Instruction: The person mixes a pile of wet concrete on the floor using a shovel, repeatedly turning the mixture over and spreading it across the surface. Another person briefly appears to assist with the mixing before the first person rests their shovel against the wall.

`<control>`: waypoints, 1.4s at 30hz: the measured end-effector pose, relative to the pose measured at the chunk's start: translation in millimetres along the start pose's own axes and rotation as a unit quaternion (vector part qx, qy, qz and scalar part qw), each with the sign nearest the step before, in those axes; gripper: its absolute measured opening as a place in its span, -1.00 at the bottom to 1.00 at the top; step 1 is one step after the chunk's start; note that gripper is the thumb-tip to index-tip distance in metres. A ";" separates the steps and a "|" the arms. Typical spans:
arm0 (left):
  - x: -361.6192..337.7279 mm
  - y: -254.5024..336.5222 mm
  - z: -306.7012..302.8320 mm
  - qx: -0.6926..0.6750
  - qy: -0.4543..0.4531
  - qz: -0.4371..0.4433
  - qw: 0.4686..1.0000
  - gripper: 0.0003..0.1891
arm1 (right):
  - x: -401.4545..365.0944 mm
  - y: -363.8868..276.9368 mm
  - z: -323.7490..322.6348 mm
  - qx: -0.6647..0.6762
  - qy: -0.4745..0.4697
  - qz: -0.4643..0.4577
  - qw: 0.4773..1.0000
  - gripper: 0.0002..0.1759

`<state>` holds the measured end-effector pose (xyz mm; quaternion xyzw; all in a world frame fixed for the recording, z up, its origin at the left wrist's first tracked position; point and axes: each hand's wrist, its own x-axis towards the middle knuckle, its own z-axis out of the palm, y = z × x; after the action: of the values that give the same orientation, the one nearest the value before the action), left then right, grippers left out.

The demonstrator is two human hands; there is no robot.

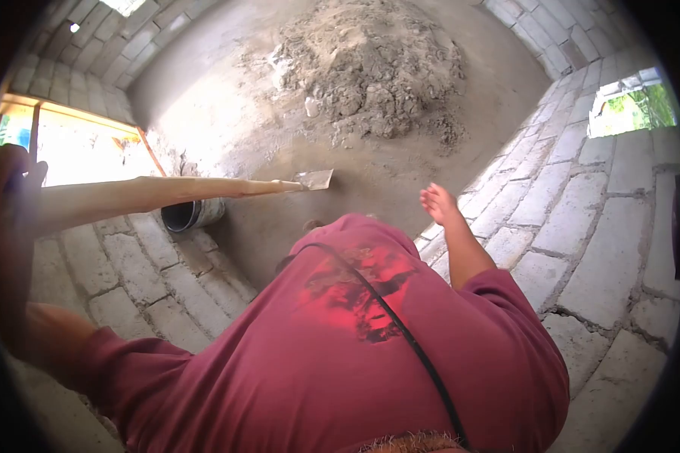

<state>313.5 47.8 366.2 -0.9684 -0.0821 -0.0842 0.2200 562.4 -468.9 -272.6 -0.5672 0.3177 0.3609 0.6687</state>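
Observation:
At the left edge, my left hand (13, 177), dark and partly cut off by the lens border, is closed around the near end of a shovel. The shovel's wooden handle (151, 193) runs across to the right, and its flat metal blade (316, 180) is over the grey floor, short of the heap. My right hand (437, 204) is held out on the right beside the block wall, holding nothing, its fingers slightly bent and apart. A large heap of sandy grey mix (378, 75) lies on the floor ahead.
A dark bucket (193, 214) lies tipped below the handle, its mouth toward me. Concrete block walls (559, 219) rise on both sides. At left is a bright opening with a wooden frame (91, 113); a window opening (633, 109) is at right.

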 end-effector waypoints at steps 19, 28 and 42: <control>181.2 41.1 -25.2 -0.013 -0.142 0.010 0.990 -0.60 | -62.2 65.2 -150.2 -0.152 0.086 0.056 0.983 -0.75; 222.1 39.2 -13.8 -0.071 -0.144 0.014 0.987 -0.57 | -48.7 32.3 -157.2 -0.236 0.116 0.014 0.965 -0.71; 265.6 22.3 3.7 -0.161 -0.142 -0.008 0.977 -0.53 | -31.6 10.7 -165.8 -0.313 0.084 0.002 0.946 -0.75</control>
<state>576.6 62.0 406.6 -0.9925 -0.1057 0.0398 0.0471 533.7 -635.5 -277.6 -0.7755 0.2445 0.3946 0.4279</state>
